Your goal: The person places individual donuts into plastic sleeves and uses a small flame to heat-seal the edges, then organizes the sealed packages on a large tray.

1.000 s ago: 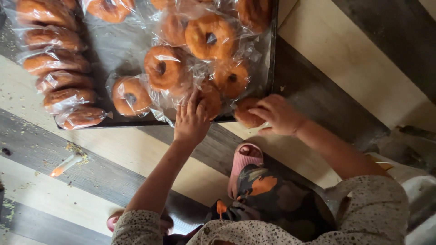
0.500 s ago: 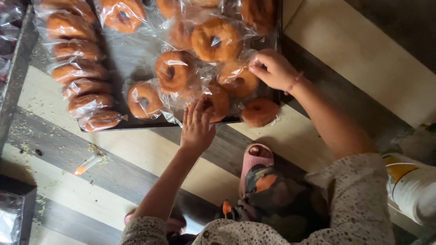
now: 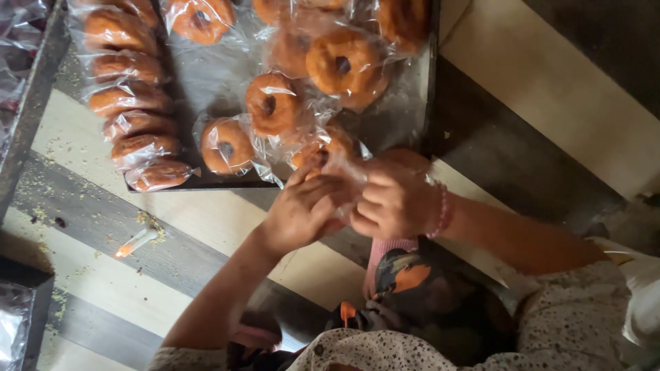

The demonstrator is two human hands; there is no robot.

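Note:
My left hand [image 3: 302, 209] and my right hand [image 3: 393, 199] meet at the near edge of a dark metal tray [image 3: 430, 82]. Both pinch a clear plastic bag [image 3: 344, 168] between their fingers. A bare brown doughnut [image 3: 407, 158] shows just behind my right hand; whether it is inside the bag I cannot tell. My right wrist wears a pink bead bracelet [image 3: 442, 209]. On the tray lie several doughnuts in clear wrappers, one [image 3: 273, 103] in the middle and one [image 3: 225, 145] near the front. A row of wrapped doughnuts [image 3: 130, 113] runs along the tray's left side.
The tray rests on a surface of pale and dark stripes [image 3: 179, 227]. A small lit candle [image 3: 134, 242] lies on it to the left. A pink sandal [image 3: 385, 254] shows below my hands. Another dark tray edge [image 3: 27, 103] and clear plastic [image 3: 14, 330] sit at the far left.
My right hand left the tray's wrapped doughnuts and came back to the front edge. My left hand rose to meet it, and both now grip a plastic bag.

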